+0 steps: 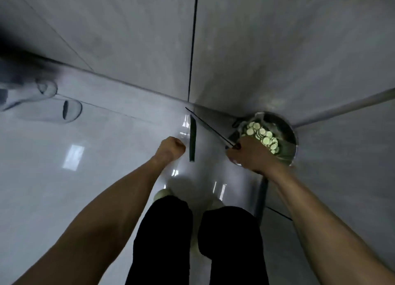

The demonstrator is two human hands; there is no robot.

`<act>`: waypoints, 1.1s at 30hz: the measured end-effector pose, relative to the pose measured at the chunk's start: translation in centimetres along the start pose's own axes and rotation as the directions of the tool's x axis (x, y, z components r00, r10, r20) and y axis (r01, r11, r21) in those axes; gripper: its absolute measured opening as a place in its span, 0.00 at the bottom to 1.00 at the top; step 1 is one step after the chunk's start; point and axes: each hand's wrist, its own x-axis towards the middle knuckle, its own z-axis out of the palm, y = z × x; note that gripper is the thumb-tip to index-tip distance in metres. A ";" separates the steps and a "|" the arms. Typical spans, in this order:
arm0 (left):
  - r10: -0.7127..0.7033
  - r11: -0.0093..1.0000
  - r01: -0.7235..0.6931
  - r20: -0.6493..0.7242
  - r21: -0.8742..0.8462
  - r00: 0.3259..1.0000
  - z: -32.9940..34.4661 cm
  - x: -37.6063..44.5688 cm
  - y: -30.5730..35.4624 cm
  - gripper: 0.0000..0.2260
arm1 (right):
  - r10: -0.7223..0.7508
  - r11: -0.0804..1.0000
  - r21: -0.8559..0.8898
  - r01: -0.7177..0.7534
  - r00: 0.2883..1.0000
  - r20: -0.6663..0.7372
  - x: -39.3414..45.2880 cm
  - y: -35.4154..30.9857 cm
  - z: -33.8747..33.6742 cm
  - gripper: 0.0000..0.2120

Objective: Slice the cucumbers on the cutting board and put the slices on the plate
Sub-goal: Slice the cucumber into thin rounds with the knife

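Observation:
A long dark green cucumber piece (192, 139) lies on a glossy white surface (106, 147). My left hand (171, 148) is curled into a fist just left of the cucumber, with a small gap between them and nothing visible in it. My right hand (245, 155) grips the handle of a knife (208, 127), whose thin blade points up and to the left, right of the cucumber. Behind my right hand stands a round metal dish (292, 142) piled with several pale cucumber slices (264, 137).
Grey tiled walls meet in a corner behind the metal dish. A metal rail (342, 109) runs up to the right, and a metal leg (262, 199) drops below my right wrist. Blurred rounded shapes (71, 111) sit far left. My legs (166, 237) in black trousers fill the bottom middle.

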 end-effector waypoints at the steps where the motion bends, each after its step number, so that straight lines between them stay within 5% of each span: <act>1: 0.012 1.000 -0.012 0.013 0.027 1.000 1.8 2.9 -0.8 0.12 | -0.016 1.000 0.004 0.016 1.000 -0.010 2.5 0.8 1.1 0.18; 7: -0.039 0.999 0.038 -0.037 -0.021 0.999 9.1 14.8 -2.8 0.12 | -0.071 0.989 -0.137 0.059 0.994 -0.084 11.1 3.3 4.0 0.18; 12: -0.014 0.999 0.010 -0.127 -0.034 0.992 12.9 19.4 -3.9 0.28 | -0.066 0.994 -0.096 0.056 0.992 -0.111 14.2 4.9 5.3 0.18; 15: -0.017 0.999 0.011 -0.131 -0.041 0.991 12.7 19.9 -3.3 0.22 | -0.066 0.996 -0.072 0.057 0.989 -0.134 14.5 5.4 5.8 0.18; 17: -0.068 0.976 0.046 -0.095 -0.214 0.993 11.2 18.8 -2.9 0.17 | -0.051 0.998 -0.047 0.045 0.988 -0.147 13.8 5.4 6.0 0.18; 21: -0.203 0.624 0.145 0.020 -0.768 0.979 5.8 11.1 -1.7 0.07 | 0.010 0.998 0.056 -0.004 0.994 -0.107 9.4 3.8 5.2 0.17; 25: -0.287 0.272 0.149 0.068 -0.951 0.956 -1.2 0.0 -0.8 0.08 | 0.063 0.989 0.130 -0.064 0.998 0.014 2.3 0.1 2.7 0.17; 33: -0.360 0.044 0.110 0.087 -0.993 0.929 -16.8 -24.8 7.3 0.03 | -0.025 1.000 0.017 0.023 0.997 0.067 -17.4 -9.8 -7.5 0.19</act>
